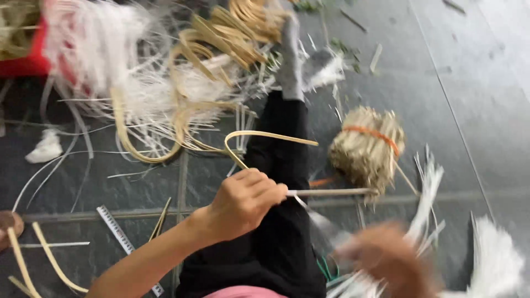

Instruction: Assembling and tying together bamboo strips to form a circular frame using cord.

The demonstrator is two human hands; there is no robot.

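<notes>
My left hand [245, 200] is closed around a bent cane strip [259, 135] that loops up over my outstretched leg in black trousers [279, 165], and around a thin straight stick [331, 192] pointing right. My right hand [386, 259], heavily blurred at the lower right, grips a bunch of white thin strips [428, 193] that fan upward. A bundle of short straw-coloured sticks tied with an orange band [367, 146] lies on the floor just beyond the stick's tip.
A tangle of cane coils [221, 44] and white strips [99, 44] covers the dark tiled floor at the upper left. A ruler [118, 234] and loose cane pieces [49, 259] lie at the lower left. A red container [25, 60] stands at the top left.
</notes>
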